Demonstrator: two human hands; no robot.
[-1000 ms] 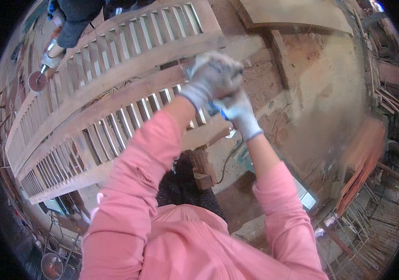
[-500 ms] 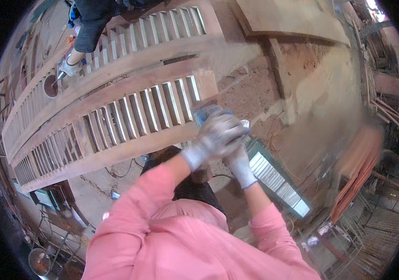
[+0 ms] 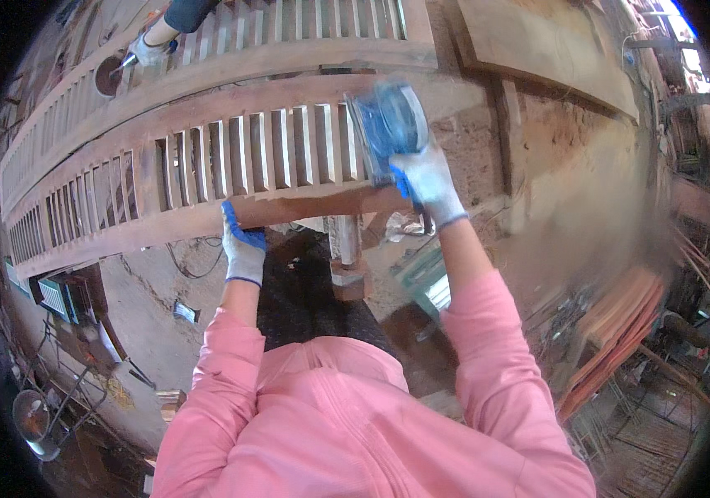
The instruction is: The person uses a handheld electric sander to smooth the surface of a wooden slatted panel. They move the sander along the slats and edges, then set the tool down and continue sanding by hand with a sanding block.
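Note:
A long louvered wooden shutter panel (image 3: 276, 202) lies in front of me, with a row of slats between its rails. My left hand (image 3: 243, 247), in a white and blue work glove, grips the near rail. In my right hand (image 3: 430, 184), gloved alike, is a blue power sander (image 3: 392, 124), smeared by motion. It is tilted over the panel's right end; whether it touches the wood is hidden. Dark loose shadow covers part of the rail between my hands.
Beyond lies a second louvered panel (image 3: 206, 93), where a co-worker's gloved hand (image 3: 154, 51) holds a tool with a round dark disc (image 3: 109, 76). A wooden board (image 3: 546, 54) is at the far right. Stacked wood strips (image 3: 612, 340) stand to the right, and a green louvered piece (image 3: 425, 278) lies below.
My left hand has left the sander and taken hold of the panel's near rail. My right hand has lifted and tilted the sander at the right end. The co-worker appears farther up in view.

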